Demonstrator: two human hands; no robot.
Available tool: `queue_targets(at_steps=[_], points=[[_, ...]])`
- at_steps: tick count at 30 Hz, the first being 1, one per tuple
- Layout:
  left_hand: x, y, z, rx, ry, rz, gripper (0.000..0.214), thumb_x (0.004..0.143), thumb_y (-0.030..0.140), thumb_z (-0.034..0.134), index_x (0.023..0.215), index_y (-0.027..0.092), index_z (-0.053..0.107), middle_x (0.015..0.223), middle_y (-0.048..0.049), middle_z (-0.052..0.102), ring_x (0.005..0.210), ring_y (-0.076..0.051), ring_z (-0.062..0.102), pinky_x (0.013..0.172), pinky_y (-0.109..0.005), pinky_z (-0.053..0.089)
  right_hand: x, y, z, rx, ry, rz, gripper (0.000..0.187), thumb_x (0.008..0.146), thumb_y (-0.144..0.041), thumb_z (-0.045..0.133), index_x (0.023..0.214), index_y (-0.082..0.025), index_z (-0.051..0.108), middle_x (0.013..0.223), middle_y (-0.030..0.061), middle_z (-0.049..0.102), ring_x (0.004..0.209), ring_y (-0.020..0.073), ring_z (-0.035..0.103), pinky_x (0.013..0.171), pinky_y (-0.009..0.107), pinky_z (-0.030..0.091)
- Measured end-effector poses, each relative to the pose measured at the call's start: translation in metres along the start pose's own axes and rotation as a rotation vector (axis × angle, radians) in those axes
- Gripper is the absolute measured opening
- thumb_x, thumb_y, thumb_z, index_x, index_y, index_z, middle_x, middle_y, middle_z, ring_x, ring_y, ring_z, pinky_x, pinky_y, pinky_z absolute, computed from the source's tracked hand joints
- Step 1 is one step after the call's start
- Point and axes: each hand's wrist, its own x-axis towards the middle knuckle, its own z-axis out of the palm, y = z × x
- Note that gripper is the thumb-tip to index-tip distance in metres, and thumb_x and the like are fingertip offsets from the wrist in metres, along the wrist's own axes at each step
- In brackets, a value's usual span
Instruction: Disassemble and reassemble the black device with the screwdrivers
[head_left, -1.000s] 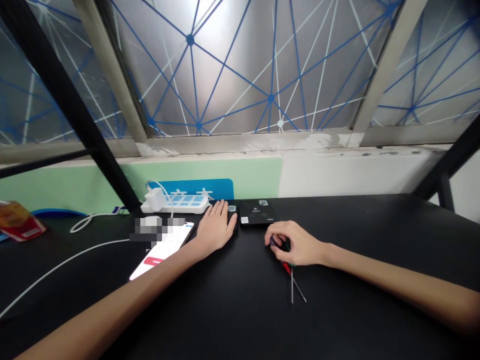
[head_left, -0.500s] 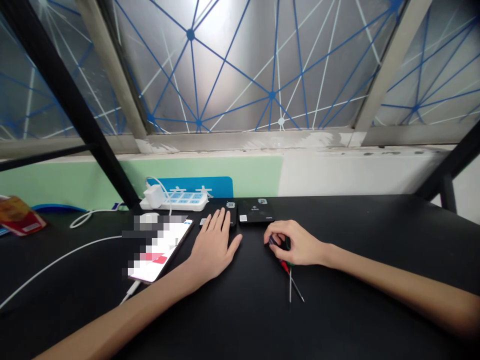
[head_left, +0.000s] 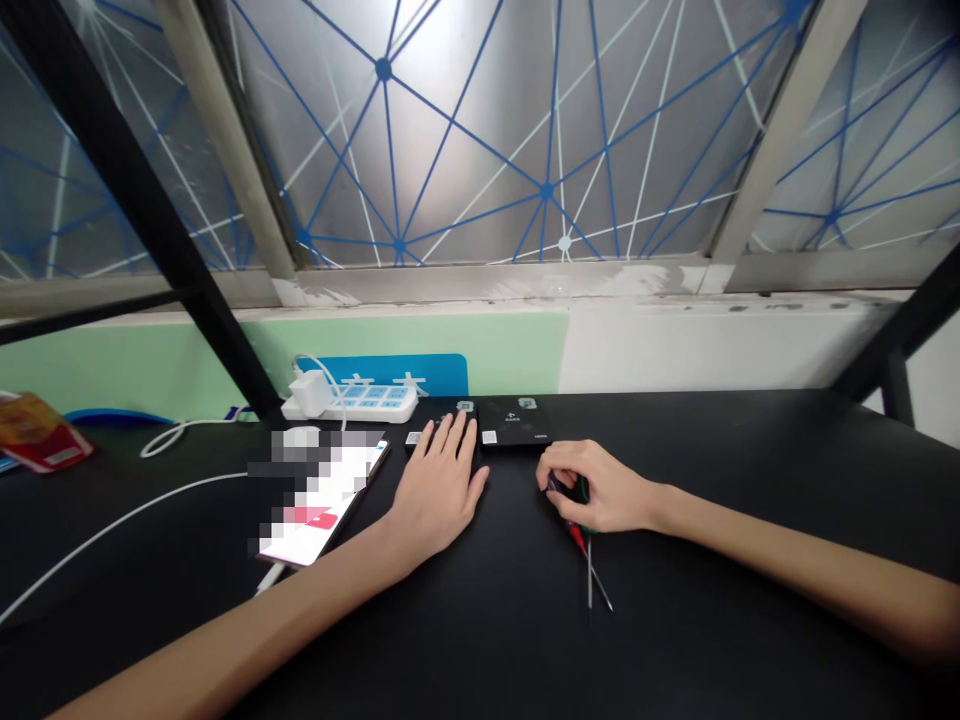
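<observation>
My left hand (head_left: 437, 487) lies flat with its fingers spread, the fingertips over the front of a black box (head_left: 418, 412). A second black box (head_left: 514, 424) with a white label sits just to its right. My right hand (head_left: 598, 486) is closed, thumb and fingers curled round the handles of two screwdrivers (head_left: 589, 570), one with a red collar and one with green on its handle. Their metal shafts cross and point toward me over the black table (head_left: 720, 620). The handles are mostly hidden by the fingers.
Left of my left hand lies a lit phone (head_left: 322, 520) with a white cable plugged in. A white power strip (head_left: 382, 402) with a charger (head_left: 311, 392) stands behind it. A red and orange packet (head_left: 41, 435) is at the far left. Black frame posts (head_left: 142, 180) rise at both sides.
Both hands have shifted slightly to the right, and the screwdrivers have moved a little with the right hand. The grip looks the same.
</observation>
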Motion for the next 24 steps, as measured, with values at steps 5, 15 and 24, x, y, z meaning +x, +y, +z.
queue_targets(at_steps=[5, 15, 24], points=[[-0.003, 0.005, -0.004, -0.010, -0.048, -0.032, 0.063, 0.099, 0.046, 0.037, 0.150, 0.011, 0.035, 0.153, -0.0185, 0.036, 0.142, -0.038, 0.031, 0.113, -0.056, 0.029, 0.000, 0.002, -0.001, -0.003, -0.002, -0.034, 0.008, 0.075, -0.014, 0.058, 0.082, -0.017, 0.061, 0.065, -0.0027, 0.045, 0.062, 0.0129, 0.045, 0.061, 0.026, 0.037], [-0.002, 0.001, -0.002, -0.111, 0.028, 0.095, 0.055, 0.101, 0.042, 0.035, 0.152, 0.021, 0.031, 0.157, -0.0091, 0.032, 0.144, -0.033, 0.028, 0.116, -0.055, 0.023, -0.007, 0.004, -0.008, -0.003, 0.006, -0.084, 0.008, 0.079, -0.015, 0.058, 0.085, -0.017, 0.062, 0.067, -0.0007, 0.048, 0.065, 0.0144, 0.047, 0.064, 0.026, 0.039], [0.001, -0.002, -0.006, -0.178, -0.021, 0.221, 0.049, 0.101, 0.027, 0.034, 0.150, 0.021, 0.035, 0.154, -0.0060, 0.039, 0.142, -0.024, 0.034, 0.119, -0.047, 0.023, -0.016, 0.010, -0.013, 0.041, -0.034, -0.115, 0.011, 0.079, -0.014, 0.056, 0.087, -0.017, 0.062, 0.070, 0.0001, 0.048, 0.067, 0.0149, 0.048, 0.067, 0.027, 0.039]])
